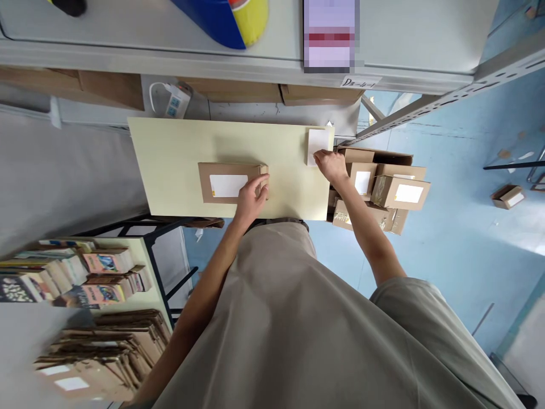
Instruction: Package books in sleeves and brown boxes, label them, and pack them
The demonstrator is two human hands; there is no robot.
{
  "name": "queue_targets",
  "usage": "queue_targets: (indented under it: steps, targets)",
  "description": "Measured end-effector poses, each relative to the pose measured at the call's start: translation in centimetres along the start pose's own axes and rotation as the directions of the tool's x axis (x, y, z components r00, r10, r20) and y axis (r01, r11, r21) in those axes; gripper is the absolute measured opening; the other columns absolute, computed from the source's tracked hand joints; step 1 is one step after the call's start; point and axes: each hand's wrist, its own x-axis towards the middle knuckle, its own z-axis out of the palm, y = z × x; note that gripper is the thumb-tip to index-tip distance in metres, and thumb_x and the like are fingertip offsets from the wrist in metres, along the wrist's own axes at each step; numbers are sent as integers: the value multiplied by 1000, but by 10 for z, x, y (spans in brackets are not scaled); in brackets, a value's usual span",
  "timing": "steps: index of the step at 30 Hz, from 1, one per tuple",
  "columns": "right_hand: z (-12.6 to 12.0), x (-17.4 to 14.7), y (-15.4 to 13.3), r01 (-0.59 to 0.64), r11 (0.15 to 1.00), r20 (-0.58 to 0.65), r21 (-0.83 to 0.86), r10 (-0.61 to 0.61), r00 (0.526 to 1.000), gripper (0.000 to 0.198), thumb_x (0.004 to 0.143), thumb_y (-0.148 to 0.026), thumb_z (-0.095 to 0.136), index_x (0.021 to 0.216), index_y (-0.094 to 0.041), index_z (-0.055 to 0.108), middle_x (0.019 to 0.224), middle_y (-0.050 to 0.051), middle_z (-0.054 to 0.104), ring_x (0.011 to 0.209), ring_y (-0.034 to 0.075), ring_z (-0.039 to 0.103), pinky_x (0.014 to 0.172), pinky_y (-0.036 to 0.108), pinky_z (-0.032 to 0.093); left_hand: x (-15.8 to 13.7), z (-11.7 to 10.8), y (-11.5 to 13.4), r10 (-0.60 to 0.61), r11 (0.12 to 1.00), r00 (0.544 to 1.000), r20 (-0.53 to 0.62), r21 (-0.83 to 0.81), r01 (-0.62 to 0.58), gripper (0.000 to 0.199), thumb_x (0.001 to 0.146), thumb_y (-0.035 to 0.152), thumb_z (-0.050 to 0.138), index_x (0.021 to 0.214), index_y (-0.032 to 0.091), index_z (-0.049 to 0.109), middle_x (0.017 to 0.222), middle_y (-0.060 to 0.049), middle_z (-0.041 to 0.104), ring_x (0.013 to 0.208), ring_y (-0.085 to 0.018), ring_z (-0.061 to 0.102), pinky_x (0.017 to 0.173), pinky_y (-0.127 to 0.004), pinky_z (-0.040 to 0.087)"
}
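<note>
On cream tabletop (174,159), cardboard box (230,184), blue floor (460,244) beyond

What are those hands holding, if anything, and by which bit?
The right hand seems to pinch the white paper near its lower right corner. The left hand touches the right end of the cardboard box; whether it grips cannot be told.

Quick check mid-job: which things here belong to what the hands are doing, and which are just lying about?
Likely in the job:
- cardboard box, left hand at its right end
- white paper, right hand at its lower corner
- pale tabletop beneath both

Apparently just lying about:
- books
- flattened cardboard
- power strip
- blue-and-yellow item
</note>
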Motion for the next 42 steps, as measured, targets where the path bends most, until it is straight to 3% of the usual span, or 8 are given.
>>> queue_targets:
  steps: [5,8,12,17,24,28,35,42]
  targets:
    - [-3,11,3,65,998,102,8,-66,993,42,122,-40,64,150,-15,83,159,23,81,145,43,77,123,58,63,-1,1,2,-9,1000,1000,2,-12,9,38,113,38,65,144,23,82,147,-14,86,136,-30,83,126,-48,67]
    - [0,40,10,86,996,42,23,-87,995,72,116,-48,78,176,-12,62,188,27,54,176,47,49,142,68,48,-2,3,5,-14,999,1000,11,-39,14,40,113,42,64,143,22,82,148,-15,86,137,-31,83,124,-49,68]
    - [-1,83,20,19,1000,96,7,-19,995,118,102,-54,97,189,-3,36,199,35,26,188,52,24,149,73,30,-3,4,7,-21,998,999,24,-52,23,43,110,43,63,142,22,82,148,-16,87,137,-31,83,121,-48,70]
    - [-3,96,24,52,998,136,-21,-49,989,97,107,-38,93,182,2,45,193,39,37,184,50,35,150,64,28,-3,1,10,-43,997,999,33,-59,45,42,110,45,65,141,22,82,149,-16,86,137,-31,83,122,-48,69]
    - [6,62,25,85,994,-183,65,-71,980,43,121,-33,60,157,-10,70,160,28,69,151,46,64,135,74,46,-4,1,10,-49,998,996,72,-43,52,41,111,41,64,143,22,81,151,-16,85,140,-31,82,124,-48,68]
    - [13,22,22,134,988,-302,81,-104,948,38,122,-25,51,147,-17,77,144,22,74,139,42,66,127,72,53,2,8,11,-29,999,990,141,-37,34,42,112,37,61,147,20,79,155,-18,83,141,-32,82,124,-51,68]
    - [48,-70,-2,138,989,-185,-49,-145,972,39,123,-13,45,119,-17,85,131,20,80,120,36,67,115,55,53,55,51,28,10,996,932,361,84,-43,71,115,26,57,185,21,47,185,-18,61,170,-35,63,142,-54,53]
    - [72,-101,-13,122,989,-84,-84,-129,988,42,123,-8,43,124,-15,84,125,21,80,119,35,66,109,49,48,106,106,41,15,914,804,594,318,-253,75,108,8,46,183,3,46,185,-28,56,176,-36,53,148,-51,41]
